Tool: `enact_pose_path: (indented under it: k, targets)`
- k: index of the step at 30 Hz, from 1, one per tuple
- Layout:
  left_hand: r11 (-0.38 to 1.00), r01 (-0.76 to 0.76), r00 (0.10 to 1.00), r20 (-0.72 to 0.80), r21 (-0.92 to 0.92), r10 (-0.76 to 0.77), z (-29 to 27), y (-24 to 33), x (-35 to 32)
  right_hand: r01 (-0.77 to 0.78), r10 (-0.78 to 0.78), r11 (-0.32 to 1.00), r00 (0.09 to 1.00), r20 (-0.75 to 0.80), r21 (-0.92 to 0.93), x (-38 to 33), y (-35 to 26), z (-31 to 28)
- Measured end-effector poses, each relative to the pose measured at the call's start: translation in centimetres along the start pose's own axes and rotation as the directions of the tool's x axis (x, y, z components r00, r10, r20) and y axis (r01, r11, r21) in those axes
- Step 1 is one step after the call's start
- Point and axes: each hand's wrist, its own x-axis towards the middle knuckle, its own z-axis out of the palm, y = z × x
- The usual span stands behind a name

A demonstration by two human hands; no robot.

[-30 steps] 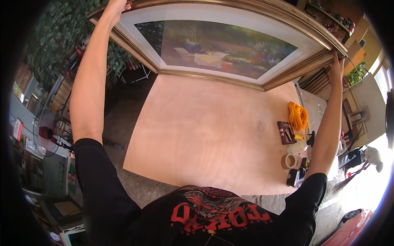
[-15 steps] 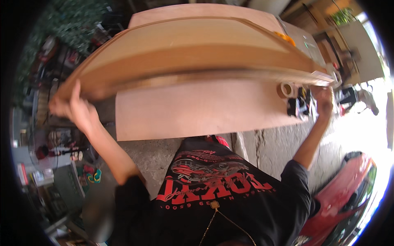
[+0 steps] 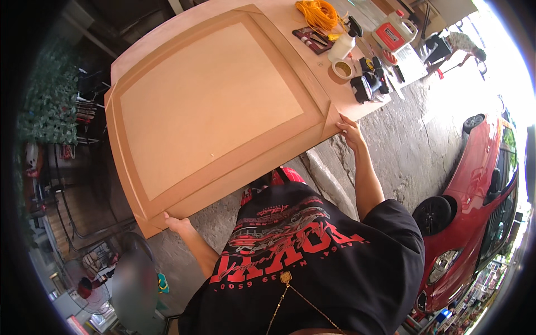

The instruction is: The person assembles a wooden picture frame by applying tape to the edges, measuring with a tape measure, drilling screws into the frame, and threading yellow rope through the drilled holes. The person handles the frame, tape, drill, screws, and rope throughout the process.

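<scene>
The table (image 3: 312,67) carries a big frame (image 3: 212,106) lying back-up. Beyond the right-hand fingers (image 3: 347,127) lie a tape roll (image 3: 342,68), a white bottle (image 3: 344,43), a black tool (image 3: 368,84), an orange cord (image 3: 317,12) and a dark tray (image 3: 312,39).

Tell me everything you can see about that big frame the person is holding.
The big frame lies face down, showing a plain tan backing board inside a wide light-brown wooden border with mitred corners. It rests flat on the pale wooden table, its near edge overhanging toward the person. The left hand grips the near left corner from below; the right hand holds the near right corner. Its picture side is hidden.
</scene>
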Motion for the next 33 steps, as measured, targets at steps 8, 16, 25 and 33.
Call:
enact_pose_path:
  k: [8, 16, 25, 33]
  targets:
    - [0.964, 0.136, 0.991, -0.018, 0.226, -0.136, -2.0, -0.5, 6.3, 0.048, -0.056, 0.993, 0.996, -0.066, -0.111, 3.8, 1.9, 0.5]
    - [0.960, 0.032, 0.995, 0.078, 0.280, -0.056, 4.3, 0.1, 0.3, 0.213, -0.292, 0.751, 0.956, -0.025, -0.624, 9.9, -6.6, -2.5]
    - [0.332, -0.906, 0.291, 0.956, 0.261, 0.043, 32.0, -24.0, -25.6, 0.173, -0.388, 0.313, 0.921, 0.041, -0.934, 33.2, -14.4, -4.7]
    - [0.492, -0.870, -0.179, 0.905, 0.038, -0.386, 42.7, -36.6, -46.5, 0.154, -0.214, 0.925, 0.967, -0.141, -0.347, 30.1, -22.4, -8.6]
